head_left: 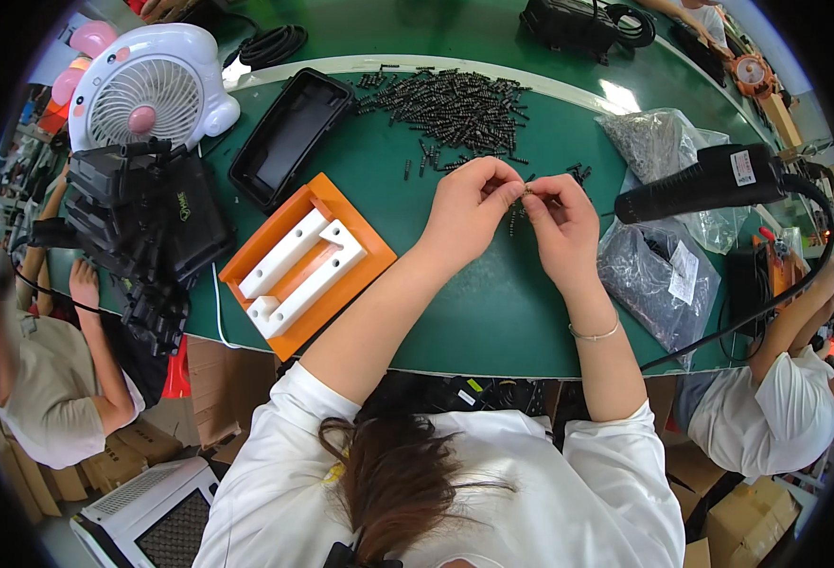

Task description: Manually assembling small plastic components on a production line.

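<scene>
My left hand [474, 210] and my right hand [565, 230] meet over the green table, fingertips pinched together around a small screw-like part [527, 192]. The part is mostly hidden by the fingers, and its exact kind is too small to tell. Just beyond my hands spreads a large pile of small black screw-like pieces [455, 109]. A few loose ones lie beside and below my fingers. Right of my right hand, clear plastic bags [658, 284] hold many small dark pieces. A black corded handheld tool [701, 185] lies across the bags.
An orange tray with white blocks [341, 293] sits left of my forearm. Behind it are an open black case [289, 137], stacked black housings [142, 222] and a white fan [147, 90]. Black cable runs down the right side. Other people sit at both sides.
</scene>
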Available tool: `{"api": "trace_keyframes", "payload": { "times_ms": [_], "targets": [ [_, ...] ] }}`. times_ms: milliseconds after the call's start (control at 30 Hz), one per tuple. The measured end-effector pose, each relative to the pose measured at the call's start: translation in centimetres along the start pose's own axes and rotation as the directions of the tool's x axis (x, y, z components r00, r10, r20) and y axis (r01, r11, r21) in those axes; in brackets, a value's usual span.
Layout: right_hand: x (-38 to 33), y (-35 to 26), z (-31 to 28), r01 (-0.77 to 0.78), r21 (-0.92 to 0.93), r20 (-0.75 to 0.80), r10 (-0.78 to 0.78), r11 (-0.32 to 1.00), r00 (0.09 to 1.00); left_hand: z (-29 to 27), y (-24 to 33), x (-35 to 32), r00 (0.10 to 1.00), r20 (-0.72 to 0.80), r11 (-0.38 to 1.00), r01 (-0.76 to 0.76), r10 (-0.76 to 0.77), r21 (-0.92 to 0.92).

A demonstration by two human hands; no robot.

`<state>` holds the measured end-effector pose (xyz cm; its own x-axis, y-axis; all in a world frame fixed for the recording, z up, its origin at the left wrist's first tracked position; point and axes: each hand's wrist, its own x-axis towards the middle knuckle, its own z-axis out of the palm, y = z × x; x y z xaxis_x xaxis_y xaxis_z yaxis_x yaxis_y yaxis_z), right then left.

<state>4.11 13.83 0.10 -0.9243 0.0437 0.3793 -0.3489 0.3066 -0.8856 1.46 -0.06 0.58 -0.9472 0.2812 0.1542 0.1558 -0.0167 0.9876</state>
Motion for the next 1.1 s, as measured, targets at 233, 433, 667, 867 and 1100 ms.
{"api": "trace_keyframes", "payload": {
  "times_ms": [233,433,667,867,1100],
  "targets": [
    [-0.17,-0.10,0.38,-0.076,0.066,-0.030,0.078,0.995,0.996,0.32,0.09,0.02,0.998,-0.034,0.991,0.045,-0.049,-0.123],
    [-0.24,-0.32,0.26,-0.172,0.185,0.007,0.174,0.968,0.985,0.18,0.18,-0.06,0.999,-0.034,0.999,0.004,-0.005,-0.035],
    [-0.02,-0.58,-0.22,-0.352,0.429,0.109,0.339,0.832,0.935,0.14,-0.04,-0.06,0.999,-0.035,1.000,0.027,-0.027,-0.017],
    [-0.16,-0.31,-0.11,-0.230,0.308,0.034,0.231,0.923,0.972,0.13,-0.32,0.10,1.000,-0.027,0.999,0.014,-0.015,-0.044],
    [-0.17,-0.50,-0.17,-0.007,0.128,0.013,0.005,0.992,1.000,-0.15,-0.48,0.28,0.984,0.053,0.952,0.176,-0.169,-0.252]
  ]
}}
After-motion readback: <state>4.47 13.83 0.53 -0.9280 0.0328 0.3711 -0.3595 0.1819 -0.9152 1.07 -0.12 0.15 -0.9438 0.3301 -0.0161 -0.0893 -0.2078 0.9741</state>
